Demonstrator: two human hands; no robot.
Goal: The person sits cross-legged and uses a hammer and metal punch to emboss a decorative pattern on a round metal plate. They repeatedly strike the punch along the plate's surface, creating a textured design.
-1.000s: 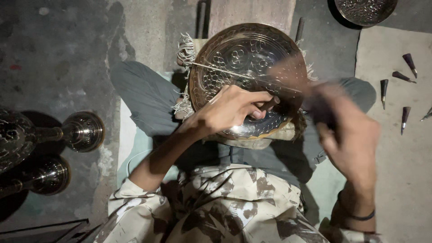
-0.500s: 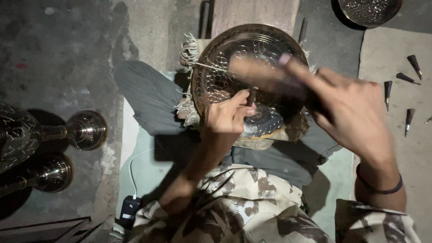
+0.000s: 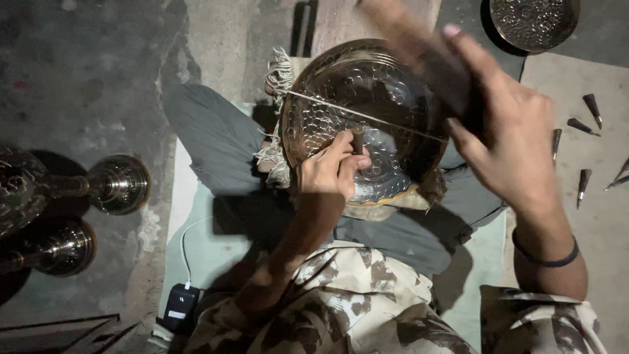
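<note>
On the lap: engraved metal bowl [image 3: 367,124], tilted. Left hand [image 3: 331,172], fingers closed on a punch [image 3: 358,139] set against the bowl's inside. Right hand [image 3: 508,134], raised, gripping a blurred hammer [image 3: 419,52]. Beyond, right: spare punches [image 3: 580,124] on the floor.

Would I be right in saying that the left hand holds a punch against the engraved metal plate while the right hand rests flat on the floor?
Not quite. The left hand does hold the punch against the plate, but the right hand is raised above the plate, gripping a dark, blurred tool, not resting on the floor. The head view shows this.
</note>
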